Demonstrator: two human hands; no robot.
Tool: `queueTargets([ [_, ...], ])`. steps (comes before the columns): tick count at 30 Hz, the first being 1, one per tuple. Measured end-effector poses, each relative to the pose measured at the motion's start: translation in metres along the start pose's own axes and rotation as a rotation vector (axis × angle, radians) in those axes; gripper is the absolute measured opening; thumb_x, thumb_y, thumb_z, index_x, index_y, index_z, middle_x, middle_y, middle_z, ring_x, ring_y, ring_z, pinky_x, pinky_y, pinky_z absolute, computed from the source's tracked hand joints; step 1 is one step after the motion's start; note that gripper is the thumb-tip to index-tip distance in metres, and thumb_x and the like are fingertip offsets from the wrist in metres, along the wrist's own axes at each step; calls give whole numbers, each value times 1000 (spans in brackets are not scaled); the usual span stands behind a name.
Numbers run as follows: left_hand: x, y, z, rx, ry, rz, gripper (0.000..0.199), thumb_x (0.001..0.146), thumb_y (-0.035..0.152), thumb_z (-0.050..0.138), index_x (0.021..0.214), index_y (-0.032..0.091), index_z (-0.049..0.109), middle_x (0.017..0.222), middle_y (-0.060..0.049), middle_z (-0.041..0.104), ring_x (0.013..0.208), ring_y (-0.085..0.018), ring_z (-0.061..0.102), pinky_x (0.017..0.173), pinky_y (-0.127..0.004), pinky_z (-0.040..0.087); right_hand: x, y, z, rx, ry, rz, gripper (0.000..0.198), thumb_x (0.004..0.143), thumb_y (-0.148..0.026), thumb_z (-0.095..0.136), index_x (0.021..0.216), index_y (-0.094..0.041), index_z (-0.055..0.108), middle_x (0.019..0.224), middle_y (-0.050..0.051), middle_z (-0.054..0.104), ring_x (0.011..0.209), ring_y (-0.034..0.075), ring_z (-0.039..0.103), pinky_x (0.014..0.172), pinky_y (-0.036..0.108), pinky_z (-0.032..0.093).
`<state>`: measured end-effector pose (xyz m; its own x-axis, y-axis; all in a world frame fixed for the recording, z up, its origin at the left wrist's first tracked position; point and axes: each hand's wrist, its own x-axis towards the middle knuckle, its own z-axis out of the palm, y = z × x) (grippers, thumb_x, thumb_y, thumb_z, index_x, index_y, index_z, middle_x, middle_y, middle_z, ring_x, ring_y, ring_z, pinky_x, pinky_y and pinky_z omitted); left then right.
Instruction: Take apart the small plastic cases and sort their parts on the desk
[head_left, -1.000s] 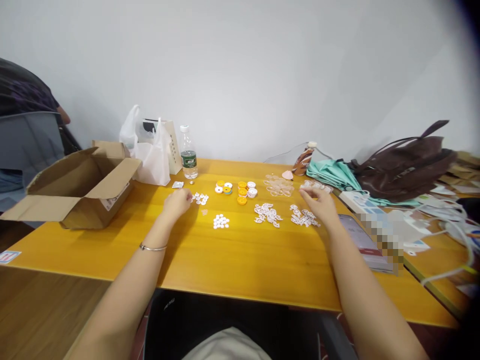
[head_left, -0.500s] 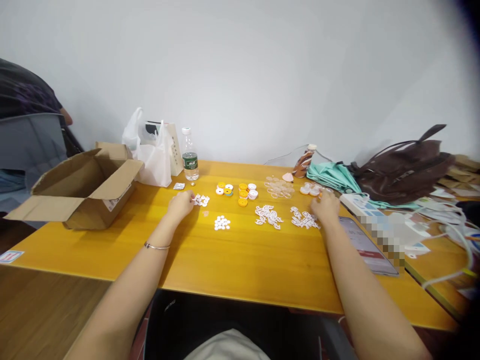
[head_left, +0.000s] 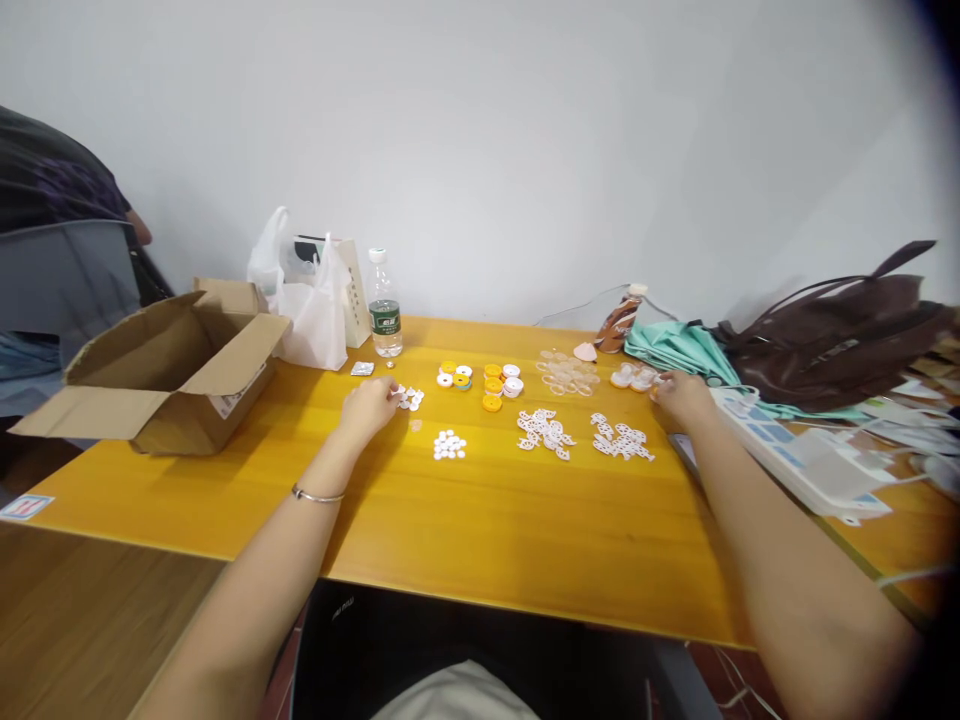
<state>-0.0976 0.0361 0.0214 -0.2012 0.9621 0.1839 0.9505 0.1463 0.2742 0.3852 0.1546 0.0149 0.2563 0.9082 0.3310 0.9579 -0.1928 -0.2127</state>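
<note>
My left hand [head_left: 369,408] is at the left edge of a small pile of white pieces [head_left: 412,399], its fingers drawn together at the tips. Whatever they pinch is too small to make out. On the right, my right hand [head_left: 685,400] reaches to the clear round pieces [head_left: 634,377], fingers bent together and partly hidden by the hand. Between the hands lie white round pieces [head_left: 449,445], yellow and white wheel-like discs [head_left: 493,386], clear rings [head_left: 568,373] and two piles of white openwork pieces [head_left: 545,434].
An open cardboard box [head_left: 214,390] and white plastic bag [head_left: 311,315] stand at left, beside a water bottle [head_left: 386,315]. At right are a brown bottle [head_left: 621,320], green cloth [head_left: 675,350], brown bag [head_left: 825,335] and power strip [head_left: 787,450]. Another person sits far left.
My right hand has shifted right, away from the openwork pieces, and its forearm now covers most of the phone. The left hand stays by the white pile. The view has shifted slightly.
</note>
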Motion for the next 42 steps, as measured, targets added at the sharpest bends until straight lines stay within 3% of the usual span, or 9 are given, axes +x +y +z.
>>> queueTargets([
  [5, -3, 7, -4, -59, 68, 24, 23, 82, 33, 47, 96, 19, 59, 91, -6, 66, 85, -20, 60, 72, -29, 43, -9, -20, -22, 63, 114, -50, 34, 81, -22, 45, 108, -6, 59, 101, 24, 54, 87, 24, 52, 72, 33, 33],
  [8, -10, 16, -4, -147, 122, 152, 23, 83, 32, 46, 96, 18, 58, 88, -5, 65, 78, -17, 59, 70, -26, 43, -28, -53, -41, 146, 132, -207, 37, 79, -31, 53, 110, -12, 57, 94, 16, 59, 82, 20, 53, 71, 29, 36],
  [10, -16, 23, -2, -217, 92, 308, 23, 84, 32, 47, 96, 17, 59, 87, -5, 64, 76, -15, 58, 71, -25, 43, -52, -82, -53, 345, 0, -425, 36, 76, -35, 57, 105, -13, 58, 83, 11, 62, 70, 18, 55, 64, 28, 39],
  [14, -29, 37, 3, -283, -115, 642, 25, 81, 36, 54, 95, 17, 60, 86, -5, 62, 79, -15, 57, 74, -25, 43, -116, -137, -66, 472, -457, -786, 23, 74, -40, 59, 82, -18, 61, 74, 3, 63, 65, 15, 56, 58, 25, 40],
  [18, -39, 46, 7, -320, -228, 774, 26, 80, 37, 55, 97, 18, 60, 89, -5, 61, 84, -16, 56, 76, -25, 42, -164, -166, -61, 431, -521, -963, 21, 71, -37, 65, 78, -18, 59, 70, 1, 60, 61, 13, 53, 55, 23, 36],
  [24, -53, 56, 5, -358, -312, 773, 15, 76, 25, 53, 89, 18, 57, 83, -2, 60, 72, -12, 54, 67, -22, 41, -182, -167, -45, 494, -490, -914, 28, 71, -43, 65, 77, -19, 53, 69, -1, 58, 59, 12, 50, 54, 22, 32],
  [29, -66, 71, 14, -295, -343, 798, 36, 68, 47, 63, 87, 19, 52, 77, -2, 59, 70, -17, 54, 61, -25, 38, -191, -168, -31, 506, -472, -766, 34, 70, -52, 62, 80, -21, 51, 61, -4, 54, 53, 12, 48, 50, 21, 29],
  [34, -73, 80, 33, -299, -304, 722, 47, 64, 58, 64, 83, 19, 46, 78, -4, 58, 68, -19, 55, 57, -26, 36, -202, -174, -26, 525, -439, -730, 41, 65, -57, 64, 79, -22, 48, 61, -4, 56, 52, 13, 50, 50, 22, 30],
  [42, -77, 82, 40, -496, -361, 734, 35, 63, 35, 67, 85, 18, 46, 71, 1, 56, 60, -13, 51, 53, -22, 34, -208, -172, -30, 516, -437, -778, 36, 69, -55, 61, 72, -22, 46, 60, -3, 58, 52, 13, 51, 50, 22, 30],
])
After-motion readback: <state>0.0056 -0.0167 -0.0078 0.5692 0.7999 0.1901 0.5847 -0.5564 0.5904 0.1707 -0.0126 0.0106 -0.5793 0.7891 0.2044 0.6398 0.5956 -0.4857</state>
